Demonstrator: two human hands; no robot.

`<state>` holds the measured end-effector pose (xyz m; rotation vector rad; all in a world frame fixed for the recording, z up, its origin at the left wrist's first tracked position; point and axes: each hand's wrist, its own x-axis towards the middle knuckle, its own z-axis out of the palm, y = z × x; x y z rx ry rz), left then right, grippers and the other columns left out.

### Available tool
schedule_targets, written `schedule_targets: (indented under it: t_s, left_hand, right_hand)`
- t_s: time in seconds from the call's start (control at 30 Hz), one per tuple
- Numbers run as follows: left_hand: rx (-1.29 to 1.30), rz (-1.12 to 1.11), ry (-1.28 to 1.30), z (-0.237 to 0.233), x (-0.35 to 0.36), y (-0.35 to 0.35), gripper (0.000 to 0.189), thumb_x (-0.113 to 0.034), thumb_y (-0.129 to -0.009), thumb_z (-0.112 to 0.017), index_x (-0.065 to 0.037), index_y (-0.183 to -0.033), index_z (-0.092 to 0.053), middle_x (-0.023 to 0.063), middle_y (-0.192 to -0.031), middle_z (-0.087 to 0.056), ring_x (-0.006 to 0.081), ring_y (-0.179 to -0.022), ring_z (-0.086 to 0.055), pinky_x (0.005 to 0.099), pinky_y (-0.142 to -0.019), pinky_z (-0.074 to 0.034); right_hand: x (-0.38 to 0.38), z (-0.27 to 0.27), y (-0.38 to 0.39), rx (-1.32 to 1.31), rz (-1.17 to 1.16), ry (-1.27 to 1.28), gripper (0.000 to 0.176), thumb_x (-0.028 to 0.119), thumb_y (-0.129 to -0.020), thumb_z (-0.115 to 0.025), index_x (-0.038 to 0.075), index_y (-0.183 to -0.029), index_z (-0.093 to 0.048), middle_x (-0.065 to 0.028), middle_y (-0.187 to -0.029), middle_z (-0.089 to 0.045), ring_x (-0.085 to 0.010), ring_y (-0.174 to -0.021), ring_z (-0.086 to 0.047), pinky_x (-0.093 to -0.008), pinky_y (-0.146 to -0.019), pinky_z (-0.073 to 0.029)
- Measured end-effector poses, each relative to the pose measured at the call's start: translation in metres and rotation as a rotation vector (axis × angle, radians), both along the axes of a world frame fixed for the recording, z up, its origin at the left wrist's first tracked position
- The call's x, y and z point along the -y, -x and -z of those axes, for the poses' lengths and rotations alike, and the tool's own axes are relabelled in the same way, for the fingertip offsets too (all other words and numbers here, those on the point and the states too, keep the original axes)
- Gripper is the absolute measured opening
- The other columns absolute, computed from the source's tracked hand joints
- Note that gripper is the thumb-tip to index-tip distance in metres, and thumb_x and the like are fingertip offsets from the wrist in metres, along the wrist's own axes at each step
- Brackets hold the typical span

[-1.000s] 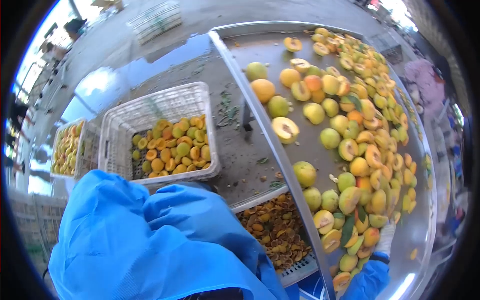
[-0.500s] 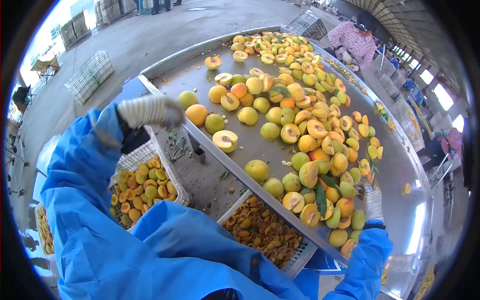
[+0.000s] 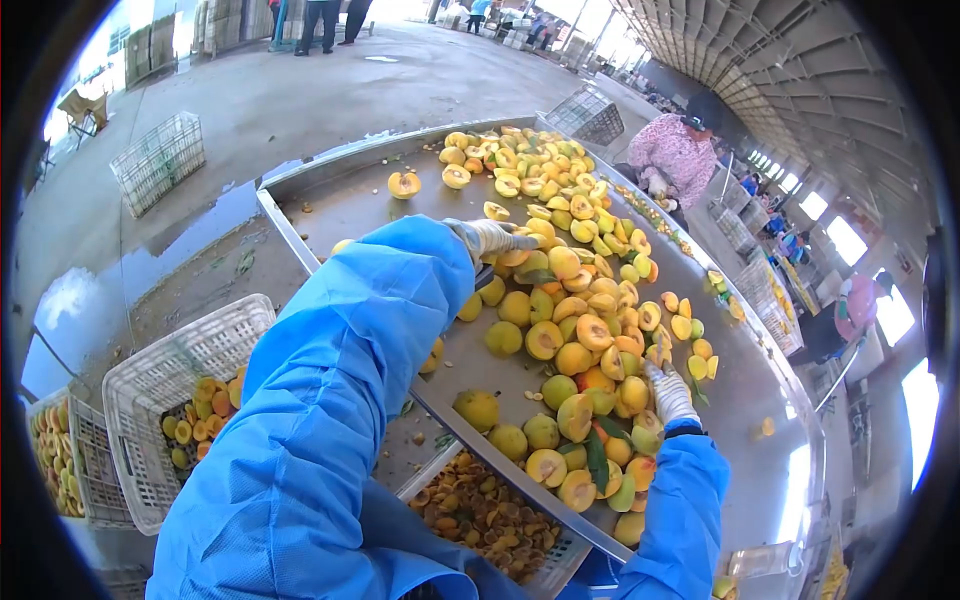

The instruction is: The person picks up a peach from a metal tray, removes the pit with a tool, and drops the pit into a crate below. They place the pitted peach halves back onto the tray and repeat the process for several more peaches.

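My left hand, in a pale glove, reaches across the metal table with its fingers stretched over the halved yellow fruit. The blue left sleeve hides part of the table edge. On the right side of the pile, my right hand, gloved too, has its fingers closed on something thin and small that I cannot make out. Whole and halved fruit with green leaves lie left of it.
Below the table edge stands a crate of brown fruit pieces. A white crate with halves is at the left. An empty wire crate stands on the floor. Across the table is a person in a pink patterned top.
My left hand has moved right from beyond the table's left edge to over the fruit. My right hand stays beside the pile. The view has shifted, showing more of the left crate.
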<state>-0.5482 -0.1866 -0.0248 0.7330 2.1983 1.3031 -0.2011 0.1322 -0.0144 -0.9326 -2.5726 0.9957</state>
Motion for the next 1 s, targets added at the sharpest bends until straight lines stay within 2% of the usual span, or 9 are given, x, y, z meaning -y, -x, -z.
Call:
schedule_targets:
  t_s: [0.13,0.27,0.3,0.47,0.53,0.67,0.73,0.83,1.0]
  left_hand:
    - [-0.129,0.263,0.144,-0.01,0.003,-0.046,0.095,-0.056,-0.072,-0.078,-0.004,-0.143,-0.043,0.0143,-0.134,-0.056,0.0268,-0.124,-0.052,0.0368,-0.102,-0.042]
    - [-0.104,0.306,0.187,0.004,-0.004,-0.072,0.089,-0.059,-0.076,-0.074,-0.013,-0.145,-0.042,0.0167,-0.134,-0.055,0.029,-0.123,-0.052,0.037,-0.098,-0.045]
    - [-0.014,0.359,0.2,-0.016,0.005,-0.104,0.088,-0.06,-0.077,-0.073,-0.015,-0.145,-0.042,0.0165,-0.134,-0.054,0.0291,-0.122,-0.052,0.0376,-0.098,-0.044]
    - [-0.008,0.613,0.2,-0.034,0.002,-0.15,0.07,-0.061,-0.081,-0.068,-0.015,-0.132,-0.057,0.0132,-0.123,-0.062,0.0259,-0.115,-0.056,0.0396,-0.097,-0.043]
    - [-0.303,0.492,0.191,-0.05,-0.013,-0.15,0.054,-0.058,-0.088,-0.061,-0.015,-0.118,-0.067,0.0096,-0.101,-0.068,0.0197,-0.091,-0.061,0.0307,-0.082,-0.049]
    - [-0.876,0.081,0.261,-0.07,-0.064,-0.17,0.043,-0.051,-0.094,-0.047,-0.02,-0.117,-0.068,0.0111,-0.111,-0.069,0.0309,-0.109,-0.061,0.0448,-0.094,-0.044]
    - [-0.768,0.276,0.441,-0.021,-0.129,-0.148,0.054,-0.056,-0.093,-0.045,-0.018,-0.127,-0.062,0.0119,-0.122,-0.065,0.0315,-0.119,-0.056,0.0476,-0.104,-0.036]
    - [-0.512,0.073,0.586,-0.048,-0.126,-0.203,0.081,-0.064,-0.081,-0.06,-0.011,-0.141,-0.047,0.0195,-0.148,-0.04,0.0383,-0.139,-0.033,0.0444,-0.115,-0.025]
    - [-0.507,0.169,0.283,-0.061,-0.104,-0.228,0.073,-0.045,-0.074,-0.078,-0.007,-0.13,-0.05,0.0203,-0.126,-0.058,0.0365,-0.121,-0.053,0.0414,-0.102,-0.042]
  right_hand:
    - [0.009,-0.001,0.002,0.12,-0.204,-0.104,0.059,0.039,-0.091,-0.063,-0.003,-0.131,-0.052,-0.0194,-0.12,-0.063,-0.0265,-0.108,-0.058,-0.0333,-0.095,-0.043]
    - [0.017,0.01,-0.022,0.048,-0.181,0.005,0.069,0.044,-0.09,-0.063,0.002,-0.141,-0.044,-0.0237,-0.131,-0.056,-0.0351,-0.121,-0.053,-0.0363,-0.1,-0.041]
    - [0.033,-0.001,-0.031,0.018,-0.131,0.047,0.052,0.037,-0.092,-0.063,0.005,-0.132,-0.054,-0.0112,-0.118,-0.063,-0.022,-0.107,-0.056,-0.0312,-0.095,-0.042]
    - [0.06,-0.028,-0.079,-0.054,-0.107,-0.109,0.047,0.029,-0.092,-0.065,0.004,-0.131,-0.055,-0.0081,-0.115,-0.064,-0.0167,-0.103,-0.056,-0.029,-0.093,-0.044]
    - [0.085,-0.06,-0.108,-0.271,-0.098,0.072,0.046,0.022,-0.091,-0.068,0.001,-0.13,-0.055,-0.0086,-0.114,-0.064,-0.0157,-0.1,-0.057,-0.0279,-0.089,-0.046]
    - [0.119,-0.086,-0.187,-0.391,0.004,0.061,0.032,0.017,-0.092,-0.066,0.004,-0.122,-0.06,-0.0019,-0.103,-0.064,-0.0098,-0.09,-0.054,-0.0256,-0.081,-0.047]
    - [0.148,-0.093,-0.23,-0.4,-0.022,-0.113,0.032,0.018,-0.093,-0.066,0.004,-0.121,-0.06,-0.0014,-0.103,-0.063,-0.0095,-0.09,-0.055,-0.025,-0.08,-0.047]
    - [0.185,-0.088,-0.285,-0.304,0.15,0.107,0.035,0.024,-0.091,-0.068,0.003,-0.119,-0.06,-0.0022,-0.1,-0.063,-0.0099,-0.089,-0.056,-0.0261,-0.08,-0.047]
    - [0.243,-0.07,-0.358,-0.358,0.249,0.283,0.044,0.029,-0.092,-0.066,-0.002,-0.122,-0.055,-0.0097,-0.101,-0.066,-0.0182,-0.095,-0.063,-0.0302,-0.088,-0.049]
